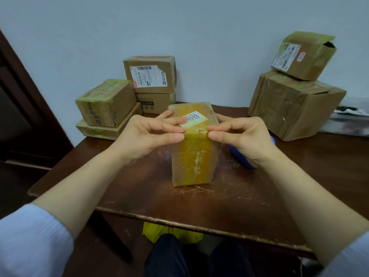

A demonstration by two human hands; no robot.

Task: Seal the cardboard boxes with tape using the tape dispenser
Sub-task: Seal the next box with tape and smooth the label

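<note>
A tall cardboard box (192, 156), wrapped in yellowish tape and bearing a white label, stands upright in the middle of the brown table (199, 206). My left hand (147, 134) touches the box's top near edge from the left, thumb and fingertips pressed on the tape. My right hand (239, 136) does the same from the right. A blue object (239, 156), possibly the tape dispenser, lies on the table behind my right hand and is mostly hidden by it.
Taped boxes are stacked at the back left (107, 102) and back centre (150, 74). A large box (293, 104) with a smaller one (303, 54) on top stands at the back right. Yellow tape scraps (159, 232) lie on the floor below the table's near edge.
</note>
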